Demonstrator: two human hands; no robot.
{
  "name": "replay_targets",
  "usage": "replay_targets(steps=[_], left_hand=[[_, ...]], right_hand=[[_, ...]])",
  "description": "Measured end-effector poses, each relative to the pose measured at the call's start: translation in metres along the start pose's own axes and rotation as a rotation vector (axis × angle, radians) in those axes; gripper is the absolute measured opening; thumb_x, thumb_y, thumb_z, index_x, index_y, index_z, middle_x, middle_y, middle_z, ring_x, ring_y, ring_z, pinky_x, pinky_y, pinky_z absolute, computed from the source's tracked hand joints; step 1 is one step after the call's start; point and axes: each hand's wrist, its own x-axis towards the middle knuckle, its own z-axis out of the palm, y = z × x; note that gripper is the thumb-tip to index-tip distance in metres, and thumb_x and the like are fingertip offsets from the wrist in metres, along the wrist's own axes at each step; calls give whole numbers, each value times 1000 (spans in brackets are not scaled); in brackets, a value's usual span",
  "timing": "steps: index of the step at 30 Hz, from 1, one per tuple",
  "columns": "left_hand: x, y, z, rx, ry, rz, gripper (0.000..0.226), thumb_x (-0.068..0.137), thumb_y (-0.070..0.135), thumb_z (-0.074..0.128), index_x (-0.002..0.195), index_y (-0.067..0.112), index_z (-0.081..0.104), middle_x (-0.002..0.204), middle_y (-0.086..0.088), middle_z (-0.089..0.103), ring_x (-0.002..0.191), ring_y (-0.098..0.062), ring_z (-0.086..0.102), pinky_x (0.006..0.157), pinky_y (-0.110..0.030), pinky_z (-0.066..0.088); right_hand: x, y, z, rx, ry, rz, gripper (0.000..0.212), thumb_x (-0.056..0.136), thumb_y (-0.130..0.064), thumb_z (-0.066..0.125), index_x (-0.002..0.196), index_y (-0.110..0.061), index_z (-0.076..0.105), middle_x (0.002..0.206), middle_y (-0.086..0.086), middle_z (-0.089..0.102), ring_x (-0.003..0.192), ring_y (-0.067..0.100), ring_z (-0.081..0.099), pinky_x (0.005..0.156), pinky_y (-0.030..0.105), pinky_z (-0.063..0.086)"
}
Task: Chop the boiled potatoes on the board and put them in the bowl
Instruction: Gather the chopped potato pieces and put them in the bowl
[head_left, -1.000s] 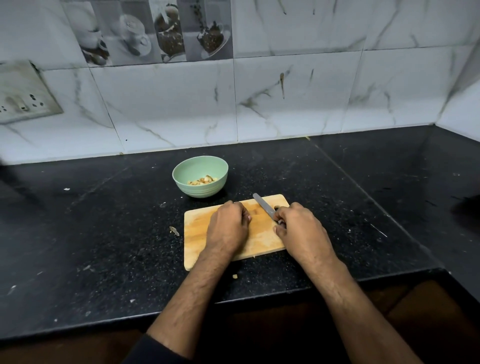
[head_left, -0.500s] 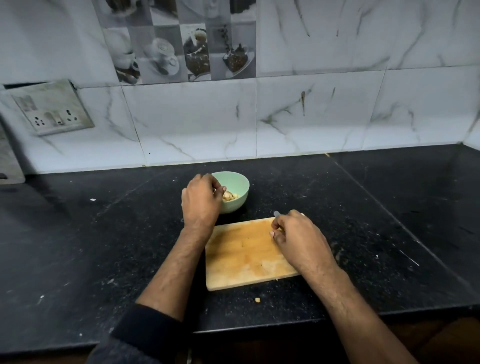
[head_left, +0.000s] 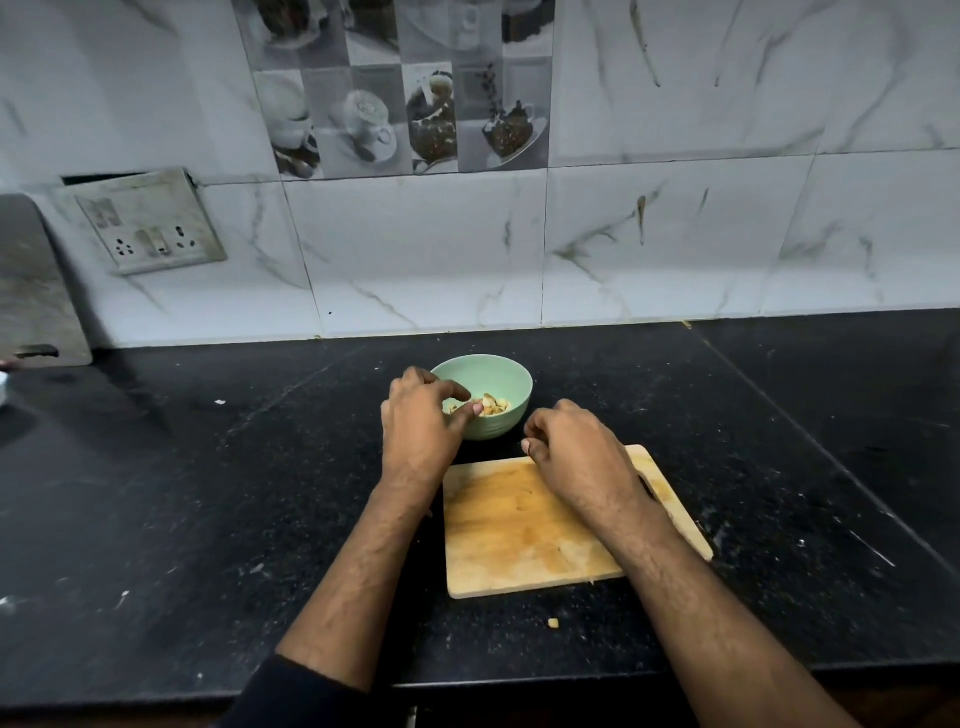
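Now that the left hand (head_left: 421, 421) has carried chopped potato pieces (head_left: 488, 405) from the board (head_left: 519, 525) to the bowl (head_left: 498, 376) near the worktop's back edge, fingers loosely parted over it, the bare board suggests chopping is nearly done, while the right hand (head_left: 576, 452) stays curled, its contents hidden.

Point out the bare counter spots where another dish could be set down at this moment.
Open counter lies left of the left hand, and more right of the cutting board, toward the corner. It is crowded around the green bowl, where both hands work. A potato scrap lies before the board.
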Motion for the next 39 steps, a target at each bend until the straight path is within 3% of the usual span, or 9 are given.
replay_targets(steps=[6,11,17,25,30,32,35,37,39], left_hand=[[-3,-5,5,219,-171,7,33,79,38,82,111,37,75,118,2,52,113,-20,46,97,-37,41],[-7,-11,12,-31,-115,-8,21,82,14,80,101,24,79,107,8,47,103,-13,55,87,-29,51],[-9,-10,12,-104,-94,-22,20,78,18,84,95,29,80,103,15,51,96,-9,58,85,-36,55],[-21,-10,9,-135,-178,69,18,79,29,83,95,35,80,97,18,62,93,-5,61,80,-38,55],[-46,-2,-4,-239,34,62,26,93,38,68,115,26,76,118,8,60,103,-9,61,88,-37,56],[-63,3,-10,-233,68,76,24,95,38,66,112,26,77,109,10,59,97,-5,60,85,-34,56],[-85,10,-8,-114,-270,158,29,93,49,63,113,32,75,114,13,59,105,-6,55,94,-38,51],[-97,15,-1,-2,-440,253,46,91,65,55,123,35,69,126,13,55,116,-8,48,102,-40,44],[-106,19,6,25,-496,284,64,86,79,46,132,37,63,130,14,51,118,-9,45,103,-40,41]], right_hand=[[16,-1,2,48,-49,23,41,99,-32,62,138,-24,53,124,4,54,113,23,57,90,41,52],[34,-2,7,59,-102,30,59,99,-26,62,152,-35,37,129,9,53,120,25,54,96,42,50],[38,-7,12,119,-86,53,36,93,-27,70,129,-27,65,122,3,67,109,22,62,93,44,54],[18,5,3,91,-63,77,31,90,-31,74,121,-29,69,117,-1,69,105,20,63,86,37,52],[8,7,0,74,-61,76,59,93,-33,70,147,-32,46,132,4,59,122,25,55,96,42,48],[1,15,-6,54,-15,122,49,93,-30,70,140,-29,53,128,2,58,118,23,56,94,40,48],[-15,32,-9,-74,-43,210,30,95,-24,67,124,-30,62,123,1,57,111,21,56,90,40,51],[-26,42,-5,-105,-121,250,36,97,-18,62,129,-33,60,125,2,54,113,22,54,92,41,51],[-36,48,0,-105,-163,260,50,97,-11,56,139,-38,54,128,2,51,115,23,53,95,41,51]])
